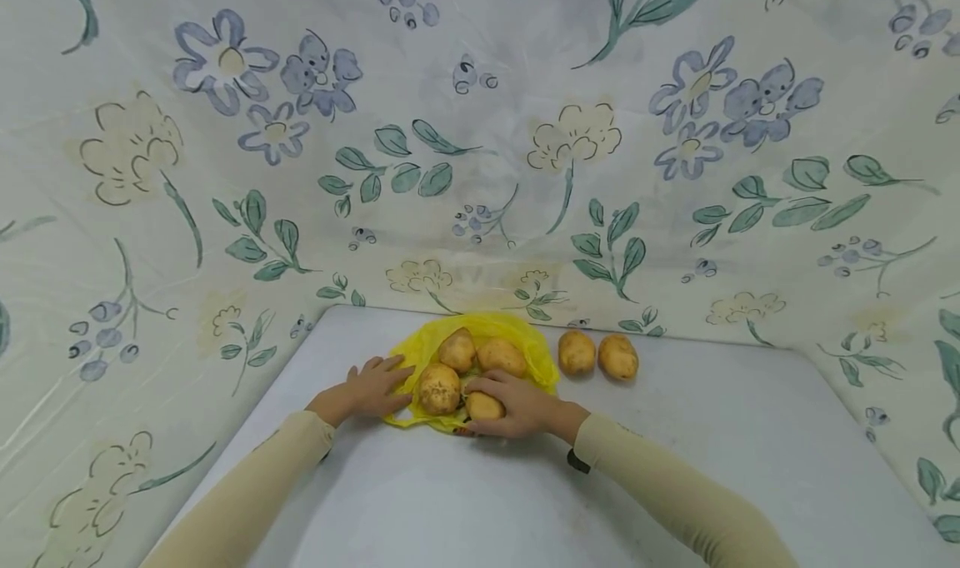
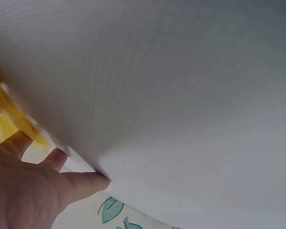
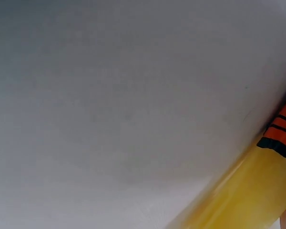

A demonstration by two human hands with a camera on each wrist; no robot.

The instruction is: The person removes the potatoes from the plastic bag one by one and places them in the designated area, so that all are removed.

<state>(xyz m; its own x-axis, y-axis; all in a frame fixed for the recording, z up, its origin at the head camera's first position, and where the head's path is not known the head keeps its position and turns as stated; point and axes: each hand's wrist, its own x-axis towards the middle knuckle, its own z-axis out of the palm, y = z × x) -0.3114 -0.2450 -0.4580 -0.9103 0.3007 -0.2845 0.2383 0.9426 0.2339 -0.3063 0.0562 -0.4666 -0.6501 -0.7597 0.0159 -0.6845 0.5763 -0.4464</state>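
A yellow plastic bag (image 1: 542, 353) is spread on the table, with several potatoes lying on it. My right hand (image 1: 521, 406) grips the front right potato (image 1: 484, 406), fingers over its top and thumb at the near side. Beside it sit a round potato (image 1: 439, 389) and, behind, two more, a smaller one (image 1: 457, 351) and a wide one (image 1: 502, 357). With fingers spread, my left hand (image 1: 378, 387) rests at the bag's left edge. The left wrist view shows that hand (image 2: 28, 191) next to the yellow bag (image 2: 12, 119). Only a sliver of the right hand appears in its wrist view.
Two potatoes, one (image 1: 577, 353) and another (image 1: 618, 357), stand side by side on the white table (image 1: 720, 435), right of the bag. A flower-patterned sheet (image 1: 495, 201) rises behind the table and at both sides. Orange and black print (image 3: 282, 128) marks the bag.
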